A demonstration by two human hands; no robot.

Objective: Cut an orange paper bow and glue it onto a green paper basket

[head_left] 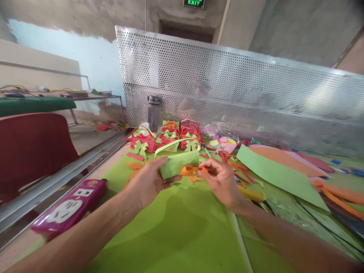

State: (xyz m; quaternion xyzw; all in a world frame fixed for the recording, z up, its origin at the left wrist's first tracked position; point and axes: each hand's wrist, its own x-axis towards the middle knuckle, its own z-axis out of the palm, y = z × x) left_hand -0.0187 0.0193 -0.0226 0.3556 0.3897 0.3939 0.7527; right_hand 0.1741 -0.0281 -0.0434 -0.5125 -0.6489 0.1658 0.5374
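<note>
1. Over the green paper sheet (176, 223) on the table we see both forearms reaching in from the bottom corners, meeting near the middle of the view.
2. Our left hand (148, 182) is curled around the left end of a light green paper basket (178, 163), thumb on top and fingers beneath, closed on it and lifting it just off the sheet.
3. Our right hand (223, 180) sits palm down just to the right of the basket, its fingertips pinched shut on an orange paper bow (191, 170) that touches the basket's front face.
4. We cannot make out how the bow is fastened, since the fingers cover its right half; the basket's far side and its underside are hidden too.
5. Behind the basket stands a cluster of finished red and green baskets (167, 138), near but apart, with a grey bottle (154, 112) behind them against the perforated metal screen (256, 87).
6. A pink power strip (71, 206) lies at the left table edge, well clear of the left arm.
7. Right of our right hand lie paper scraps, a large green sheet (280, 174) and orange strips (341, 197), crowding that side; the near sheet is bare.
</note>
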